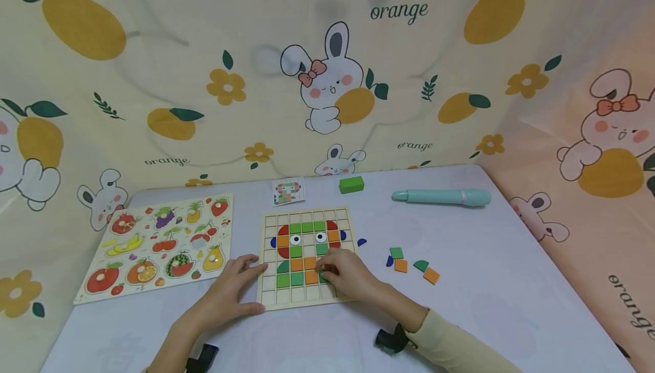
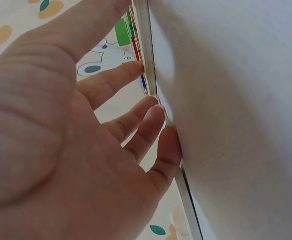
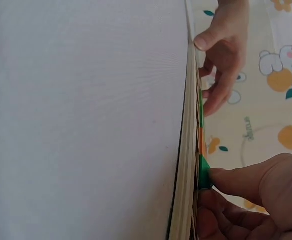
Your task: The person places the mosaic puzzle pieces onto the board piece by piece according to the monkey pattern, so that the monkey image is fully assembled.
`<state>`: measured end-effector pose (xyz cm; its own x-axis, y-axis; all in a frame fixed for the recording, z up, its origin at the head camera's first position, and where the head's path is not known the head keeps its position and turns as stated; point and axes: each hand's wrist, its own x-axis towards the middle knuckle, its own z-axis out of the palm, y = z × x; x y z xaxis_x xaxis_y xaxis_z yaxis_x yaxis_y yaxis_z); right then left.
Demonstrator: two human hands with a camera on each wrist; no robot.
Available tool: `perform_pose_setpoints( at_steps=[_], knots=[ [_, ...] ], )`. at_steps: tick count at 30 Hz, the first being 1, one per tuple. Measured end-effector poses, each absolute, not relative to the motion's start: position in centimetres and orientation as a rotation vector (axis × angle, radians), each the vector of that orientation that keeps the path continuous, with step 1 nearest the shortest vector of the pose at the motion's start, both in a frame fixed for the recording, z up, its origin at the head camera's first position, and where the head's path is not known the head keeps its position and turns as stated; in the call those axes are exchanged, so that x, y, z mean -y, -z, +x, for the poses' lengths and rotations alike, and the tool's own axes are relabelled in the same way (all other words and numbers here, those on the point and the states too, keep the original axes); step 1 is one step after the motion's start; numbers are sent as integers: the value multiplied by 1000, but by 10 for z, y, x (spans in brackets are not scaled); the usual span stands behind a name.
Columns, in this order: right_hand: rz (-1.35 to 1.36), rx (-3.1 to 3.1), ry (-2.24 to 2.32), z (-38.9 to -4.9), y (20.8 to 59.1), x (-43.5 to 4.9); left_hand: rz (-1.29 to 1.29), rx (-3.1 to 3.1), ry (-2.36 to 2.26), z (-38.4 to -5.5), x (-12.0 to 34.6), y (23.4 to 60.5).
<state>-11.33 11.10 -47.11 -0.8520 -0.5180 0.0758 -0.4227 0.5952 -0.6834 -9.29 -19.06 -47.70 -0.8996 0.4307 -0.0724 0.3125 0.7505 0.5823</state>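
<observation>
A wooden grid board (image 1: 302,300) lies on the table with red, orange, green and blue tiles forming a figure with two eye tiles. My left hand (image 1: 230,286) rests against its left side, fingers spread, thumb by the near corner; the left wrist view shows this hand (image 2: 101,135) with fingertips touching the board's edge. Over the lower right of the grid, my right hand (image 1: 352,273) pinches a small green tile (image 3: 204,172) between thumb and curled fingers, as the right wrist view shows. That tile is at the board's surface; whether it is seated cannot be told.
Loose orange tiles (image 1: 431,276), green and blue ones lie right of the board. Behind it are a small pattern card (image 1: 289,191) and a green block (image 1: 351,185). A teal pen-like tube (image 1: 441,197) lies back right; a fruit puzzle board (image 1: 204,231) lies left.
</observation>
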Motion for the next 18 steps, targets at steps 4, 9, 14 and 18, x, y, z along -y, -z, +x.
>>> perform_pose_setpoints(
  at_steps=[4,9,14,18],
  knots=[
    [-776,-2697,1091,-112,470,-110,592,-2744,-856,-94,192,478],
    [-767,-2700,1086,-112,470,-111,603,-2747,-867,-94,193,478],
    [-760,-2714,1066,-112,472,-110,622,-2750,-876,-94,194,479],
    [-754,-2718,1056,-112,473,-110,623,-2760,-857,-95,194,478]
  ],
)
